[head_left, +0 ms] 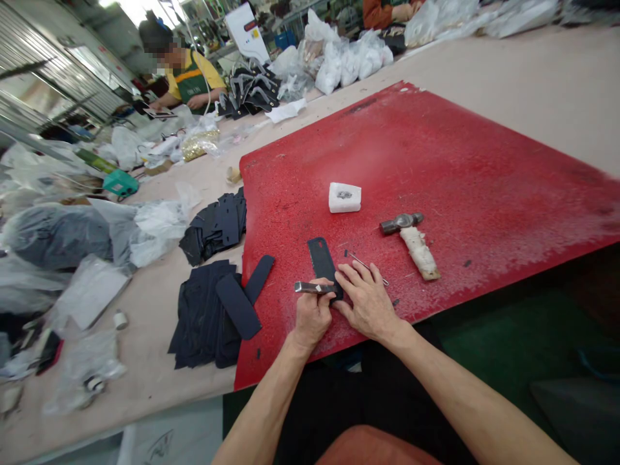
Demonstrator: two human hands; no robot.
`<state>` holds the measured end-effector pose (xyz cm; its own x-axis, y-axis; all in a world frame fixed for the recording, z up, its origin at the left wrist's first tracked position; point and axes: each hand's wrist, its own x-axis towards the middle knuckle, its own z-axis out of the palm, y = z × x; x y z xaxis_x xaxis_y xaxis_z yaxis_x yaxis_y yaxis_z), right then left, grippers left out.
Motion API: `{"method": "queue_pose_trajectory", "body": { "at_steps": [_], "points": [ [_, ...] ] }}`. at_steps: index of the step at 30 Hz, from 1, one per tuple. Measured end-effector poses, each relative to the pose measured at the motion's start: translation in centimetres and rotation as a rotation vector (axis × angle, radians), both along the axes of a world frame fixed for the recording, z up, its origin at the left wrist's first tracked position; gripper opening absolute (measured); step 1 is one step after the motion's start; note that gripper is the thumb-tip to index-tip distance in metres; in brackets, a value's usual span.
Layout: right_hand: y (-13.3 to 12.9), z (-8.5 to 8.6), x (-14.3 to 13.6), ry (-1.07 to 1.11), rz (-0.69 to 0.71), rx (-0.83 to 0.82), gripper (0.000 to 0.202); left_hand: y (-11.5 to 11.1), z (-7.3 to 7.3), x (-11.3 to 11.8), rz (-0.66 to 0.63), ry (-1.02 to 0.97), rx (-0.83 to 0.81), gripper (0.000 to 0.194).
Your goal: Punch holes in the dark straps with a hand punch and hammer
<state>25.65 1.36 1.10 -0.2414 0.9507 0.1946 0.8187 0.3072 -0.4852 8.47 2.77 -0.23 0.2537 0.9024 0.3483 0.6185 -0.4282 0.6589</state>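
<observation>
My left hand is closed round a metal punch, which lies roughly level across the lower part of a dark strip. The strip rests on the red mat and has a small slot near its far end. My right hand lies with fingers stretched out, its fingertips at the strip's right edge. Just beyond those fingers is a thin metal rod, partly covered by the hand. Farther right lies a hammer with a white-wrapped handle. A white block with a dark smudge stands past the strip.
The red mat covers this part of the table. Stacked dark pieces sit at its left edge, with more dark pieces behind. Plastic bags crowd the left. Across the table a person in a yellow top handles something.
</observation>
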Motion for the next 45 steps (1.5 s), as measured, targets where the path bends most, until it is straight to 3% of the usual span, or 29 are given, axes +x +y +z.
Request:
{"method": "queue_pose_trajectory", "body": {
  "at_steps": [19, 25, 31, 35, 38, 41, 45],
  "points": [
    [0.0, 0.1, 0.3, 0.057, -0.001, -0.017, 0.049, 0.4, -0.2, 0.1, -0.010, 0.075, 0.063, 0.017],
    [0.2, 0.1, 0.3, 0.073, -0.006, -0.021, 0.049, 0.6, 0.5, 0.2, -0.014, 0.049, -0.005, 0.017],
    [-0.1, -0.1, 0.8, 0.227, -0.011, 0.032, 0.047, 0.4, 0.8, 0.2, -0.014, -0.007, -0.012, 0.017],
    [-1.0, 0.5, 3.6, 0.441, -0.194, 0.304, 0.035, 0.3, 0.8, 0.3, -0.014, -0.013, -0.041, 0.017],
    [-1.1, 1.0, 7.1, 0.367, -0.414, 0.405, 0.029, 0.2, 0.7, 0.3, 0.002, -0.033, -0.047, 0.018],
    [-0.4, 0.8, 10.5, 0.139, -0.596, 0.277, 0.033, 0.2, 0.6, 0.2, 0.007, -0.022, -0.061, 0.020],
    [0.8, 0.3, 12.7, -0.116, -0.628, 0.047, 0.051, 0.2, 0.8, 0.2, 0.013, 0.013, -0.055, 0.020]
  ]
}}
